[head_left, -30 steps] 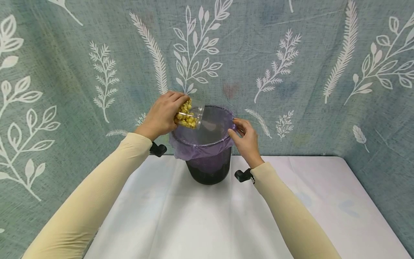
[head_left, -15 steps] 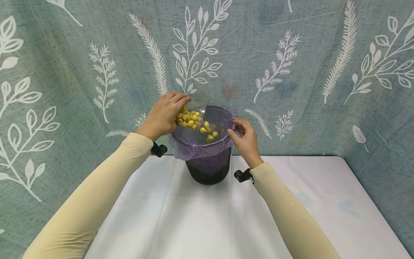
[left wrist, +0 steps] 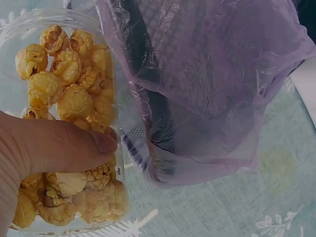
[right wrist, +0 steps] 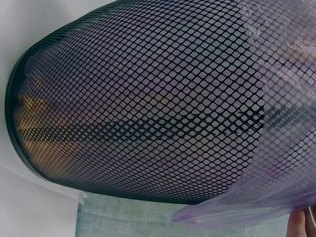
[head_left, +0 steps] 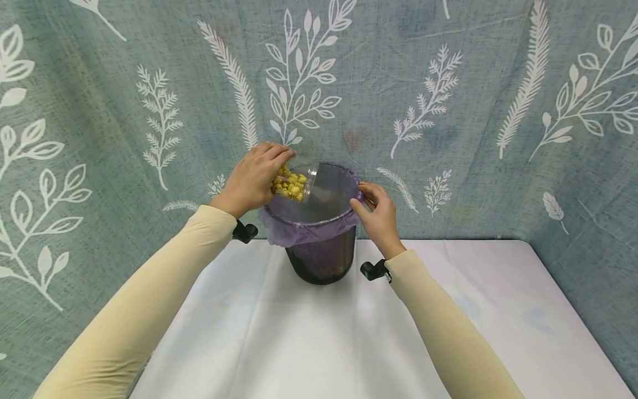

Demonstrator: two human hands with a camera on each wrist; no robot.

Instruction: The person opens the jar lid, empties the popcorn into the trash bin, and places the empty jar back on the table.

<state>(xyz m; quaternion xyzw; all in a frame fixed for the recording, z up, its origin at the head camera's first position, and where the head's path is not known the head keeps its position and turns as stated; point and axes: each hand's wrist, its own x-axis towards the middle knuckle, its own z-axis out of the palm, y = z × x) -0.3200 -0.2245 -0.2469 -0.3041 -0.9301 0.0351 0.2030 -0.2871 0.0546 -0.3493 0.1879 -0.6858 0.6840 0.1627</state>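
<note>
The fingers (head_left: 279, 155) of the left hand (head_left: 251, 177) grasp a clear jar (head_left: 308, 182), while those of the right hand (head_left: 381, 215) pinch the purple bag (head_left: 299, 234) at the right of the bin (head_left: 321, 269). The jar lies tipped on its side above the left part of the bin's mouth, its ringed rim facing right. Inside, yellow popcorn (left wrist: 74, 101) is piled in round, glossy lumps, some browner in their creases. The left thumb (left wrist: 74, 148) crosses the popcorn, and the hand hides the jar's left end.

The bin stands upright on the counter (head_left: 299, 343), which wears a white cover. Its dark wall is mesh with small diamond holes; the thin, crinkled bag lines it and folds over the rim, veiling the upper wall. Something golden, blurred, shows through the mesh near the bottom. On the far side hangs a blue-green curtain (head_left: 359, 83) printed with white leaves. Cream sleeves (head_left: 149, 293) cross the near left and near right.
</note>
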